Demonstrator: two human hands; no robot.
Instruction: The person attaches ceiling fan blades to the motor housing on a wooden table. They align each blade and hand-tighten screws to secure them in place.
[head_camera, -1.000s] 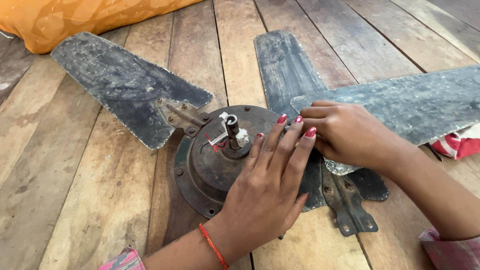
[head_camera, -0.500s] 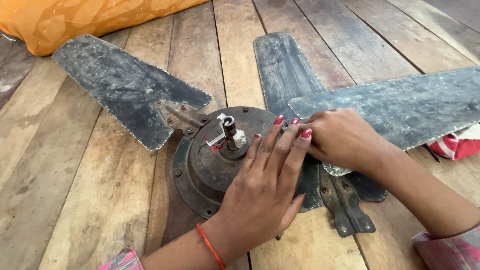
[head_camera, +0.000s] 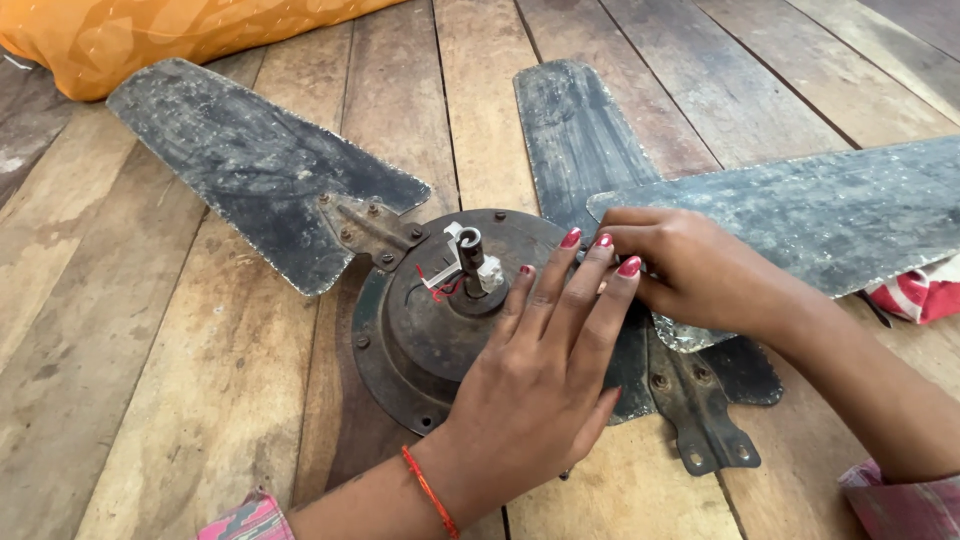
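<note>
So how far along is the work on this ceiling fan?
Done: the left blade sits screwed to its bracket on the motor hub. In hand: the left hand presses flat on the hub while the right hand works at the right blade root. Left: the front bracket carries no blade.

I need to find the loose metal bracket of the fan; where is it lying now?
In the head view, the metal bracket lies on the wooden floor at lower right, just right of the left hand and below the right hand, beside the motor housing.
</note>
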